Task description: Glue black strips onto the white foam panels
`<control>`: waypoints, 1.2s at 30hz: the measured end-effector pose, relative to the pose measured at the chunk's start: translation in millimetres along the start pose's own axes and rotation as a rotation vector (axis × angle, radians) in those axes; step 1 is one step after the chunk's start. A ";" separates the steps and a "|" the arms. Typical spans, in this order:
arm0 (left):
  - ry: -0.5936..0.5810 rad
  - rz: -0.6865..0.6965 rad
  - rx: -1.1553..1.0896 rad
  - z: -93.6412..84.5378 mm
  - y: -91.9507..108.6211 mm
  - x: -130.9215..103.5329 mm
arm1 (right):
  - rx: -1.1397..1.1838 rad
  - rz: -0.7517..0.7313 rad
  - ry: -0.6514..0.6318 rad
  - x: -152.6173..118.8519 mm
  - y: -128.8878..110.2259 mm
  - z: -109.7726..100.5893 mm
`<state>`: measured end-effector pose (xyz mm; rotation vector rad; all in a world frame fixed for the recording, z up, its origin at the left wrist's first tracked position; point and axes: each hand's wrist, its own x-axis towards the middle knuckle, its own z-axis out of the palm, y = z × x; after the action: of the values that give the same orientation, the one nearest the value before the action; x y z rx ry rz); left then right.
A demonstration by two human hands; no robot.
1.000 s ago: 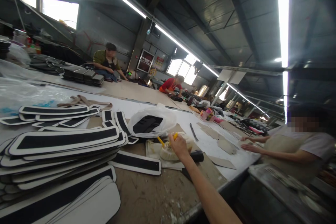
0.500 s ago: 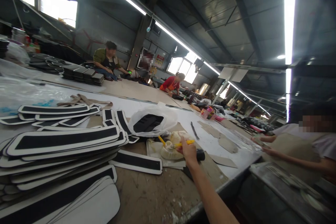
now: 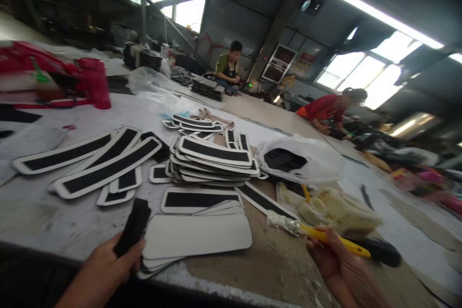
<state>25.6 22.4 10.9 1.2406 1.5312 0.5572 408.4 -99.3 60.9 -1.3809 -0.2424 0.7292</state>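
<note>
My left hand (image 3: 108, 262) grips a bundle of black strips (image 3: 133, 226) at the table's front edge. Beside it lies a fanned stack of pale panels (image 3: 197, 236). At the right, my right hand (image 3: 335, 260) holds a yellow-handled brush (image 3: 335, 240), its whitish, glue-coated head pointing left above the brown board. Behind the brush stands a glue-smeared container (image 3: 325, 209) with another yellow handle in it. A tall pile of white-edged black curved pieces (image 3: 214, 154) sits mid-table, and more such pieces (image 3: 108, 168) overlap at the left.
A clear plastic bag (image 3: 306, 159) with black pieces lies behind the container. A red cylinder (image 3: 94, 82) stands at the back left. Across the table are a person in green (image 3: 227, 70) and a person in red (image 3: 325, 110). A black cylindrical object (image 3: 378, 250) is by my right hand.
The view has swung left and down. My left hand has come into view with black strips. The brush in my right hand has moved away from the container, its coated head now exposed.
</note>
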 end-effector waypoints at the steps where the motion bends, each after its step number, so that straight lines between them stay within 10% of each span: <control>1: 0.007 0.014 -0.014 -4.6 -3.9 -0.9 | -0.002 0.057 -0.106 -14.1 10.4 21.8; 6: -0.026 0.064 -0.067 -8.0 -0.5 -3.3 | 0.025 0.178 -0.460 -81.4 55.2 128.6; 11: -0.115 0.083 -0.069 -11.5 1.0 -3.9 | -0.004 0.187 -0.534 -100.0 86.8 171.1; 26: -0.177 0.073 -0.058 -14.0 -11.1 3.5 | -0.151 0.137 -0.493 -104.7 96.1 181.7; 36: -0.120 0.040 0.007 -10.7 -23.3 4.9 | -0.543 -0.140 -0.346 -67.1 67.7 124.8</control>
<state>6.6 21.1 -6.9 1.2889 1.4115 0.4946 265.3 -38.3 39.5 -1.7183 -0.8512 0.8163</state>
